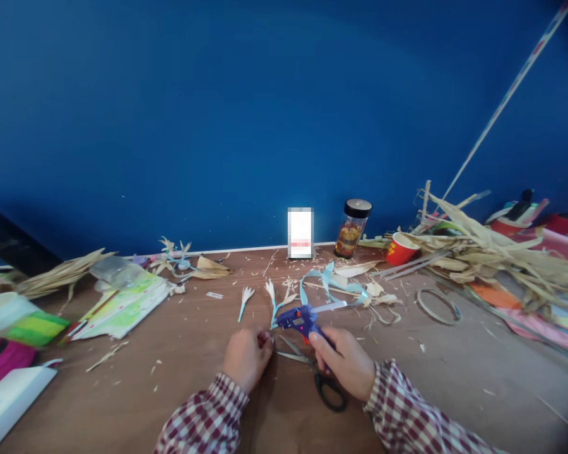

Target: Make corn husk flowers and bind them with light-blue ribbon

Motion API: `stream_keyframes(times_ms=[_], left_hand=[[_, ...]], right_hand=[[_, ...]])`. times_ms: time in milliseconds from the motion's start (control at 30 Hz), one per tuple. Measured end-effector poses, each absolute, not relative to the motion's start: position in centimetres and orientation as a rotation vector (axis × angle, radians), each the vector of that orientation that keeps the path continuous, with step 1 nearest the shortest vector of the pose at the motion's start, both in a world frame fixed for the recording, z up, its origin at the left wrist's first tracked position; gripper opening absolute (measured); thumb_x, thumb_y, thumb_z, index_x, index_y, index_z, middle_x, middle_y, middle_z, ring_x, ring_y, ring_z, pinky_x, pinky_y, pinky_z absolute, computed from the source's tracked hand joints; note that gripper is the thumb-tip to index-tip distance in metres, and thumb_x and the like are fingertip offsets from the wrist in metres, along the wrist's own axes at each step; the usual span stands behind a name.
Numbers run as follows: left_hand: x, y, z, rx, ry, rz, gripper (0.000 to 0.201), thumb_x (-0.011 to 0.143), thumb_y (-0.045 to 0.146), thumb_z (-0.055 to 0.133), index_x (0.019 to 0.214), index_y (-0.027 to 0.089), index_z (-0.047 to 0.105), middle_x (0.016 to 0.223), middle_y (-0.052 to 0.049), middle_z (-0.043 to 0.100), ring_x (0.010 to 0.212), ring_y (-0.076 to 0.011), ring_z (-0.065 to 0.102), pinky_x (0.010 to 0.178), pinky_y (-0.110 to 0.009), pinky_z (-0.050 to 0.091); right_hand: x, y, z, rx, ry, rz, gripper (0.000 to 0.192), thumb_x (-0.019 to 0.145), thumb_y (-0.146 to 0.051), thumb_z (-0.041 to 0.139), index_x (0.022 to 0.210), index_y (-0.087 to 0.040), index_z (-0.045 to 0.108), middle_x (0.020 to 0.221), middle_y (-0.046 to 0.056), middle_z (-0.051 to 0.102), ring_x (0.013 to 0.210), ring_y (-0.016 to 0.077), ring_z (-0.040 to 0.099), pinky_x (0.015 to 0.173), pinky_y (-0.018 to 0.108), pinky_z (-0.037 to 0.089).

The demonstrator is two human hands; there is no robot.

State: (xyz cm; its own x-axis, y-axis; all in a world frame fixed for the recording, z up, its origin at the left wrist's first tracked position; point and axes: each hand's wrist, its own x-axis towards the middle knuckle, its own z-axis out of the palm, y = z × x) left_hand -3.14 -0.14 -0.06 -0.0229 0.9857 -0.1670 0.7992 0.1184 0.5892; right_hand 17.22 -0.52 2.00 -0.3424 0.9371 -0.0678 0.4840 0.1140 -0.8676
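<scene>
Checked sleeves point(208, 416) lead to the right hand point(345, 362) clamped on a blue glue gun point(299, 318), the left hand point(246, 358) pinching a husk stem point(271, 299) at its nozzle; one finished-looking husk flower point(245, 297) lies beside, loose husks point(483, 252) unused, scissors point(312, 372) idle beneath.

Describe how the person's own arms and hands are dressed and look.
Both hands, left hand and right hand, are bare: no gloves, rings or watch visible. Both forearms wear long sleeves in a red-and-white check, cuffs closed at the wrists.
</scene>
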Motion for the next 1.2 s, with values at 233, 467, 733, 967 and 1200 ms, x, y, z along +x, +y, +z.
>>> stream_keyframes(times_ms=[233, 467, 733, 967, 1200], left_hand=[[-2.9, -0.5, 0.6, 1.837, 1.859, 0.495, 0.020, 0.074, 0.023, 0.045, 0.059, 0.017, 0.056, 0.052, -0.001, 0.058, 0.052, -0.0121, 0.054, 0.051, -0.022, 0.030], [-3.0, -0.7, 0.8, 1.932, 1.839, 0.532, 0.020, 0.075, 0.023, 0.044, 0.060, 0.017, 0.055, 0.056, -0.002, 0.058, 0.055, -0.0131, 0.053, 0.052, -0.022, 0.029], [-3.0, -0.7, 0.5, 1.889, 1.850, 0.537, 0.019, 0.075, 0.024, 0.045, 0.062, 0.017, 0.058, 0.057, -0.002, 0.060, 0.054, -0.0124, 0.052, 0.053, -0.022, 0.030], [-2.7, -0.7, 0.6, 1.815, 1.894, 0.517, 0.018, 0.076, 0.025, 0.047, 0.067, 0.017, 0.060, 0.057, -0.002, 0.061, 0.054, -0.0122, 0.052, 0.053, -0.022, 0.031], [-2.7, -0.6, 0.6, 1.848, 1.913, 0.482, 0.016, 0.074, 0.022, 0.048, 0.065, 0.017, 0.060, 0.058, -0.002, 0.061, 0.055, -0.0115, 0.052, 0.053, -0.022, 0.030]], right_hand=[[17.5, -0.2, 2.0, -1.331, -1.927, 1.289, 0.046, 0.087, -0.049, 0.030, 0.060, -0.017, 0.049, 0.049, -0.001, 0.052, 0.044, 0.0088, 0.047, 0.046, 0.019, 0.035], [17.5, 0.1, 2.8, -1.291, -2.017, 1.338, 0.043, 0.088, -0.047, 0.030, 0.073, -0.016, 0.054, 0.050, -0.003, 0.051, 0.044, 0.0092, 0.047, 0.047, 0.020, 0.037], [18.3, -0.1, 3.7, -1.338, -1.881, 1.370, 0.044, 0.088, -0.047, 0.030, 0.068, -0.016, 0.053, 0.051, -0.002, 0.050, 0.047, 0.0102, 0.047, 0.048, 0.021, 0.036], [19.6, -0.4, 4.2, -1.227, -1.729, 1.336, 0.044, 0.088, -0.048, 0.029, 0.073, -0.016, 0.055, 0.054, -0.001, 0.047, 0.049, 0.0110, 0.045, 0.051, 0.024, 0.036], [18.2, -0.4, 3.4, -1.240, -1.668, 1.545, 0.045, 0.086, -0.051, 0.030, 0.091, -0.013, 0.054, 0.052, -0.003, 0.048, 0.044, 0.0099, 0.044, 0.045, 0.022, 0.034]])
